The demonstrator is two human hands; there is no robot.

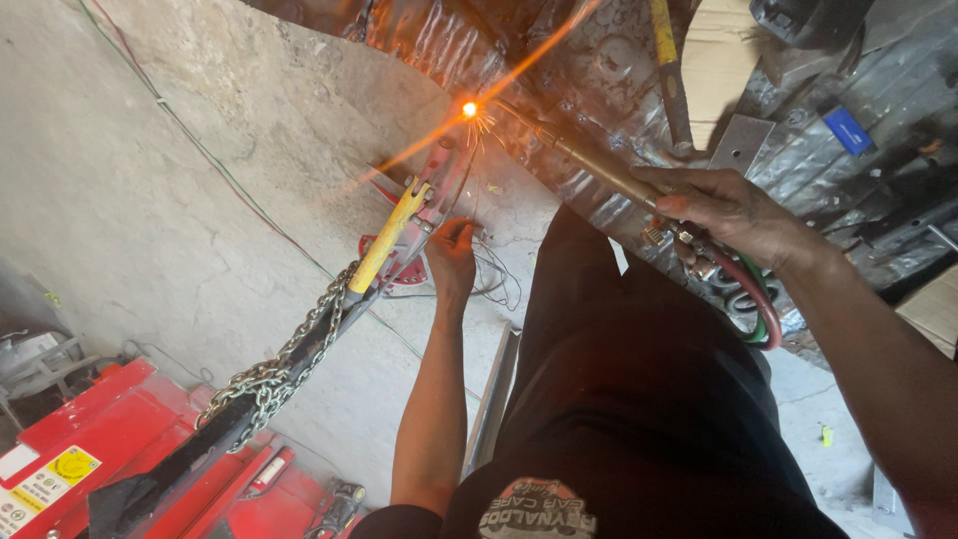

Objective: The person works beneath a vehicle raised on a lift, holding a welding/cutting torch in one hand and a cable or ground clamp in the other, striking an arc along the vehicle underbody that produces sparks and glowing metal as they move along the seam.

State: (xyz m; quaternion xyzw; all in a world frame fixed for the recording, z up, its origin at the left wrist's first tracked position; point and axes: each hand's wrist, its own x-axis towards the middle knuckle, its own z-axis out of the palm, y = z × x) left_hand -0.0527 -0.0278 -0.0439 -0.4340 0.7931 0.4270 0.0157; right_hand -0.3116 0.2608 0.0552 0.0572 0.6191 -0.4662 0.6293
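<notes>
Head view: right hand (733, 215) grips torch (599, 165); left hand (451, 255) below flame.

A red machine (90, 449) is seen at lower left, with a chain (284, 364) draped over a yellow-handled bar (384, 245). A hammer (671, 70) lies at top right, beside cardboard (714, 60).

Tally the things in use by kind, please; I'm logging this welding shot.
Hands: 2, the left hand on thin wire, the right hand gripping the torch
Torches: 1
Hoses: 2, red hose and green hose
Chains: 1
Yellow handles: 1
Total: 7
</notes>
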